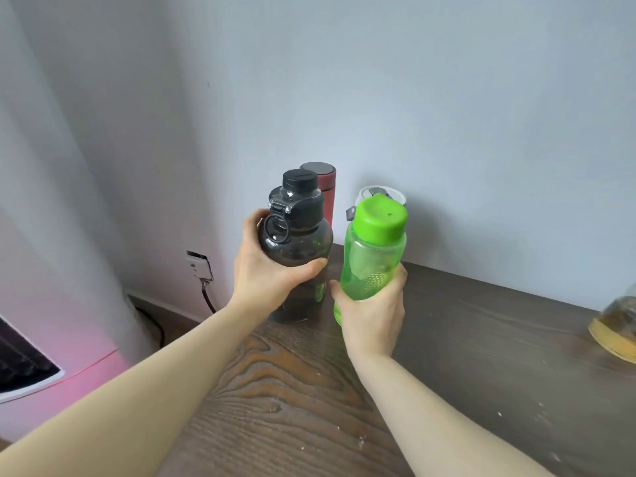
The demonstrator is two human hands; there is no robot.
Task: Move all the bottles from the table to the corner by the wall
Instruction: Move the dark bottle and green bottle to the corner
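Note:
My left hand (272, 270) grips a dark smoky bottle (298, 242) with a black cap and a ring loop; its base rests on the wooden table (309, 390) near the far left corner by the wall. My right hand (373, 311) holds a green translucent bottle (373, 256) with a bright green cap, tilted slightly, just to the right of the dark one. Behind them a red flask (325, 187) stands against the wall. A clear bottle with a white and grey lid (373, 194) peeks out behind the green cap.
A glass jar (616, 325) with amber contents sits at the table's right edge. A wall socket (199, 265) with a black cable is left of the table, below its top. A white curtain (51, 166) and a pink object (69, 339) fill the left side.

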